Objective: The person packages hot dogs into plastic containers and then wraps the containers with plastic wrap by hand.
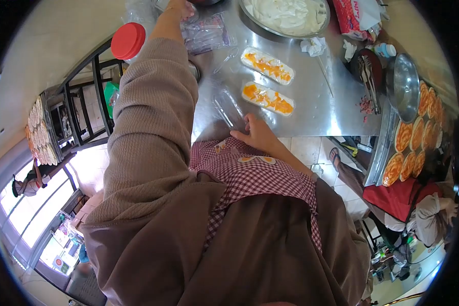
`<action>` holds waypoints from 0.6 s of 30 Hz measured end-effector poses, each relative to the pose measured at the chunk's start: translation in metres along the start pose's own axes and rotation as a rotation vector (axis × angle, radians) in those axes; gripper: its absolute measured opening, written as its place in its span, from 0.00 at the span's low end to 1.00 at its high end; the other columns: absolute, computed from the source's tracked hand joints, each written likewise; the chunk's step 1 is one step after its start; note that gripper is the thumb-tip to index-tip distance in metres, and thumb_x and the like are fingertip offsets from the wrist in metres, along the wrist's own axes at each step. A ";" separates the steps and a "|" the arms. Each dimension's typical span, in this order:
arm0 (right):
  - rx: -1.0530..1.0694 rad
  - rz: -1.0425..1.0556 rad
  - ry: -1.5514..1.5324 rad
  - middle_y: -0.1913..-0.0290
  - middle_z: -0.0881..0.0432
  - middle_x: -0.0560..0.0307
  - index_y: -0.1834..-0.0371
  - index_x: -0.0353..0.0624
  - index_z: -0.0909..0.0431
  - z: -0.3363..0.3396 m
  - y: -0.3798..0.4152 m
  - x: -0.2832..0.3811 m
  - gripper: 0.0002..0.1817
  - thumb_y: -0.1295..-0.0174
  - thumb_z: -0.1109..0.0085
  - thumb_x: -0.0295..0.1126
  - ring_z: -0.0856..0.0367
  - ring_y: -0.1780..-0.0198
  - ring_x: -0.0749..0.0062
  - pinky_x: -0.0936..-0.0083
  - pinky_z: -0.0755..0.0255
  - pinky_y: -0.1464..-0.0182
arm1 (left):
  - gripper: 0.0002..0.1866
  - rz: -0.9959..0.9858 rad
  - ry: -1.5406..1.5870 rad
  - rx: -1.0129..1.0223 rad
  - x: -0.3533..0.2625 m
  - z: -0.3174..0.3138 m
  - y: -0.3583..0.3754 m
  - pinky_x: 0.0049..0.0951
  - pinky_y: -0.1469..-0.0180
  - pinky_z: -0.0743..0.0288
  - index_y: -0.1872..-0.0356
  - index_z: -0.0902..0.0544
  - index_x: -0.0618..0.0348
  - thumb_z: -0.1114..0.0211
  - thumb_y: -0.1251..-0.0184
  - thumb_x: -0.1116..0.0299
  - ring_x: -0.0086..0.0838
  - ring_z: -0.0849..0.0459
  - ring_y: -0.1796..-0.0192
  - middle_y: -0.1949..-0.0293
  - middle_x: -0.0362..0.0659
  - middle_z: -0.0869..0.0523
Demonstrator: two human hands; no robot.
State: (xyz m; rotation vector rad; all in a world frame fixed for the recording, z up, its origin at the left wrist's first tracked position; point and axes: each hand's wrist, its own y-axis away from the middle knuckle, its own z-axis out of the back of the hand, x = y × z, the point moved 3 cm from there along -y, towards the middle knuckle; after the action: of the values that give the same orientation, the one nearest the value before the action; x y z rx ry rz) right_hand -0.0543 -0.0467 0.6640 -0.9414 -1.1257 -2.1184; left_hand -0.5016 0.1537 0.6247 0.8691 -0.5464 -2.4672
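My left hand [181, 8] reaches to the far left of the steel table, its fingers curled at some clear plastic packaging [191, 14], partly cut off by the view's top edge. My right hand [256, 131] rests at the near table edge with thumb and fingers apart, holding nothing. Just left of its fingertips lies a clear, long plastic container [228, 108]. Beyond it are two oblong trays of white cream with orange topping, a nearer tray [268, 98] and a farther tray [268, 65], both apparently in clear plastic.
A steel bowl of white cream [285, 15] stands at the back. Plastic bags [206, 33] and a red-lidded jar [127, 41] are at left. Crumpled tissue [314, 47], tongs [367, 79], an upright-leaning steel bowl [403, 89] and a tray of topped breads [408, 148] are at right. A person [418, 209] is nearby.
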 end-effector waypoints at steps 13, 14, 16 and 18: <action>-0.078 -0.059 -0.070 0.67 0.20 0.44 0.55 0.30 0.31 -0.001 -0.006 0.000 0.39 0.52 0.28 0.57 0.18 0.66 0.60 0.68 0.24 0.63 | 0.08 -0.109 -0.061 0.056 -0.010 0.015 0.015 0.33 0.58 0.20 0.69 0.14 0.54 0.36 0.46 0.64 0.37 0.13 0.64 0.68 0.46 0.12; -0.056 -0.060 -0.071 0.67 0.20 0.41 0.52 0.27 0.31 -0.001 -0.008 0.001 0.42 0.52 0.29 0.57 0.17 0.65 0.55 0.66 0.23 0.62 | 0.08 -0.121 -0.184 -0.059 -0.015 0.010 0.016 0.34 0.57 0.20 0.68 0.14 0.53 0.37 0.46 0.64 0.38 0.13 0.63 0.67 0.47 0.12; -0.038 -0.057 -0.074 0.67 0.19 0.39 0.50 0.23 0.32 -0.002 -0.009 0.001 0.45 0.52 0.30 0.58 0.16 0.64 0.49 0.63 0.23 0.61 | 0.10 -0.091 -0.407 -0.282 -0.023 0.002 0.015 0.36 0.55 0.20 0.67 0.13 0.53 0.38 0.46 0.63 0.41 0.13 0.60 0.65 0.48 0.12; -0.018 -0.040 -0.070 0.62 0.19 0.34 0.46 0.22 0.34 -0.003 -0.010 0.001 0.48 0.52 0.31 0.59 0.16 0.59 0.47 0.62 0.23 0.56 | 0.10 -0.065 -0.510 -0.395 -0.027 0.006 0.016 0.36 0.54 0.21 0.66 0.13 0.53 0.38 0.46 0.63 0.43 0.14 0.58 0.64 0.48 0.12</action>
State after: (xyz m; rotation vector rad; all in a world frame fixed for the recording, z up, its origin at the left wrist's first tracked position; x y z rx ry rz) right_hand -0.0630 -0.0446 0.6585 -1.0161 -1.1708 -2.1462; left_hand -0.4825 0.1570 0.6500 0.1003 -0.1748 -2.7247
